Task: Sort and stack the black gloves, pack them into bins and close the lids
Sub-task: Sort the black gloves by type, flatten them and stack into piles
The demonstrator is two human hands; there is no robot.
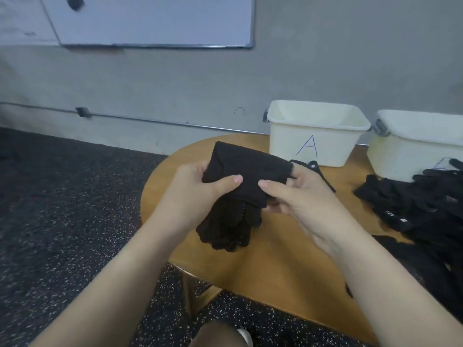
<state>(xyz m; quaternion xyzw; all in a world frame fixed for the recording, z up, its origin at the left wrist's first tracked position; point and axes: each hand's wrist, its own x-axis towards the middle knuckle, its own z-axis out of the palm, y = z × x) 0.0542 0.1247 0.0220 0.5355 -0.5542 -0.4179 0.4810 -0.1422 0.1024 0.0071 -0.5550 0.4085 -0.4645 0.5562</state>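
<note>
Both my hands hold a black glove (240, 171) above the round wooden table (275, 266). My left hand (198, 189) grips its left side, thumb on top. My right hand (298, 196) pinches its right side between thumb and fingers. The glove's cuff points away from me and its fingers hang down toward me. A white bin marked A (315, 136) stands open at the back of the table, with a second white bin (416, 149) to its right. A pile of black gloves (426, 209) lies on the table's right side.
A thin black strap with a small tag (313, 166) lies in front of bin A. The table's left edge drops to dark speckled floor (62, 209). A grey wall with a whiteboard (150, 21) stands behind. My knee (215, 334) shows below the table.
</note>
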